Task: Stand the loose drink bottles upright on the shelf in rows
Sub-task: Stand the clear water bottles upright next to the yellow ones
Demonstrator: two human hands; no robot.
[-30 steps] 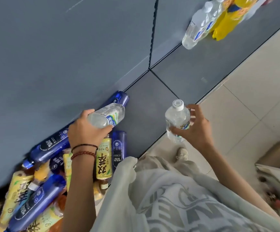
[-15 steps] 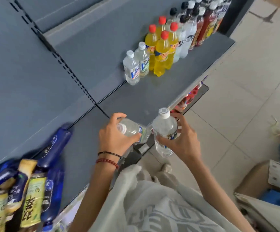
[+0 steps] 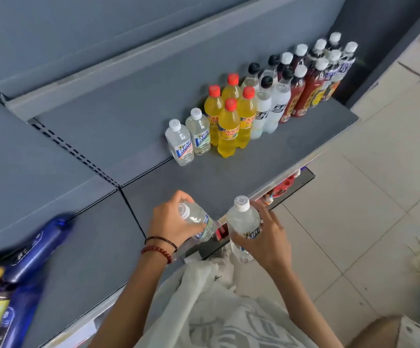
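The shelf (image 3: 292, 146) is slate grey. The bottle (image 3: 196, 217) in your left hand (image 3: 168, 222) and the other bottle (image 3: 241, 219) in your right hand (image 3: 271, 239) are both clear with white caps and blue-lettered labels. At twelve o'clock stand two matching clear bottles (image 3: 180, 144); at one o'clock, yellow bottles (image 3: 227, 131) with red caps, then milky white bottles (image 3: 278, 106) with black caps and black-striped labels, then dark red bottles (image 3: 309, 91) capped white. At eight o'clock, blurred deep-blue bottles (image 3: 38, 247).

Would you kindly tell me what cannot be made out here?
- Head view: loose bottles lower left, motion-blurred and cut by the frame edge.
- Head view: goods below the shelf, mostly hidden by its front edge.
- Head view: labels of the tilted bottle and upright bottle, partly covered by the left hand and right hand.
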